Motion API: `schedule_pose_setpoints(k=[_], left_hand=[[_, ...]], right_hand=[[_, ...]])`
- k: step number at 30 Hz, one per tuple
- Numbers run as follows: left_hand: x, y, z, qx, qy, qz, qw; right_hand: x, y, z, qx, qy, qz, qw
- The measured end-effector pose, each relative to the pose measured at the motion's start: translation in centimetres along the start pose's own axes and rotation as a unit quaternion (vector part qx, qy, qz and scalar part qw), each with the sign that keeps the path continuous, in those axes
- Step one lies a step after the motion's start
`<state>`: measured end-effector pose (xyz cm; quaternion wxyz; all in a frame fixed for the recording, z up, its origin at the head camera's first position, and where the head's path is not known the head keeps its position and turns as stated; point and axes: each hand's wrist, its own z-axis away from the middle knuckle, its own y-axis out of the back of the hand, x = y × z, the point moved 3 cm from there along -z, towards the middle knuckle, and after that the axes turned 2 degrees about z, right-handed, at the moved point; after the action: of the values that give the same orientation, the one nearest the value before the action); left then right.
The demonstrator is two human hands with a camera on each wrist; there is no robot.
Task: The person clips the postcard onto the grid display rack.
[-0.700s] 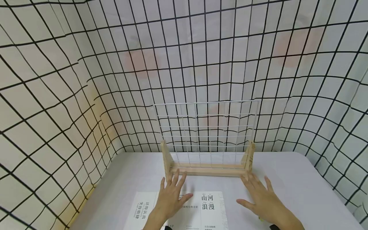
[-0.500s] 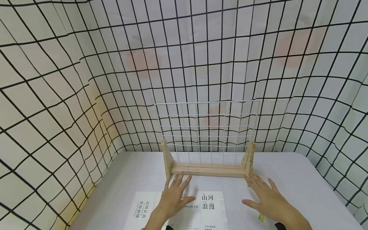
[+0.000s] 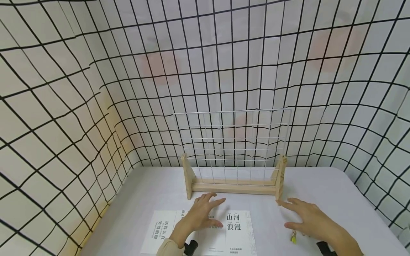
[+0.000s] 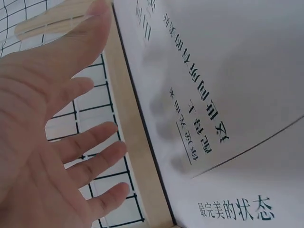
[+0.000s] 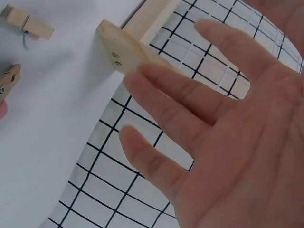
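Wooden rack (image 3: 234, 185) with white wire grid upright; both hands released, fingers spread, near base.

Your right hand (image 5: 237, 142) fills the lower right of the right wrist view, palm toward the camera, fingers (image 5: 175, 99) straight and spread, holding nothing. Just past your fingertips sits the rounded wooden end piece (image 5: 124, 51) of a stand, with two small holes in its face and a wooden rail (image 5: 152, 16) running away from it. Behind your fingers you see the black grid backdrop (image 5: 114, 171) and thin white wires (image 5: 223, 76). Well apart from your fingertips, on the white table (image 5: 52, 109), lie a wooden clothespin (image 5: 26, 23) and part of another clothespin (image 5: 7, 83).
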<state>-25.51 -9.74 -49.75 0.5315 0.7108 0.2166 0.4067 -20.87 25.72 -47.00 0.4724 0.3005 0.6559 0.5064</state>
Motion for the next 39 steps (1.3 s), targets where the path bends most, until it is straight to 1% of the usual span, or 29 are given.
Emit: schedule_pose_setpoints(k=[6,10,16,20,26,28,32,35,37,39], left_hand=[[-0.1,-0.3,-1.5,-0.012,-0.008,-0.03,0.9995],[-0.2,-0.4,-2.1,-0.025,-0.014,-0.023,0.9993],[-0.9,-1.1,-3.1,-0.049,-0.022,0.013,0.9985],[-1.7,-1.5,-3.9,-0.064,-0.026,0.041,0.9968],[-2.5,-2.1,-4.9,-0.066,-0.035,0.12,0.99],[-2.6,-2.2,-5.1,-0.065,-0.033,0.132,0.9886],[-2.7,-2.6,-5.5,-0.068,-0.01,0.159,0.9849],[-2.7,-2.9,-5.7,-0.071,0.003,0.185,0.9802],[-2.7,-3.1,-5.9,-0.073,0.005,0.197,0.9776],[-2.7,-3.2,-6.0,-0.076,0.002,0.2,0.9768]], right_hand=[[0.7,-0.1,-0.1,-0.033,-0.016,-0.045,0.998],[1.2,-0.1,-0.1,-0.053,-0.012,-0.064,0.996],[2.0,-0.1,-0.2,-0.077,-0.003,-0.097,0.992],[2.2,-0.3,-0.3,-0.088,-0.011,-0.118,0.989],[2.5,-0.8,-0.2,-0.101,-0.023,-0.162,0.981],[2.6,-0.8,-0.1,-0.102,-0.027,-0.17,0.98],[2.7,-1.0,-0.1,-0.101,-0.027,-0.172,0.98],[2.8,-1.2,-0.1,-0.095,-0.008,-0.162,0.982],[2.7,-1.4,0.0,-0.091,0.002,-0.154,0.984],[2.5,-1.7,0.0,-0.088,0.012,-0.145,0.985]])
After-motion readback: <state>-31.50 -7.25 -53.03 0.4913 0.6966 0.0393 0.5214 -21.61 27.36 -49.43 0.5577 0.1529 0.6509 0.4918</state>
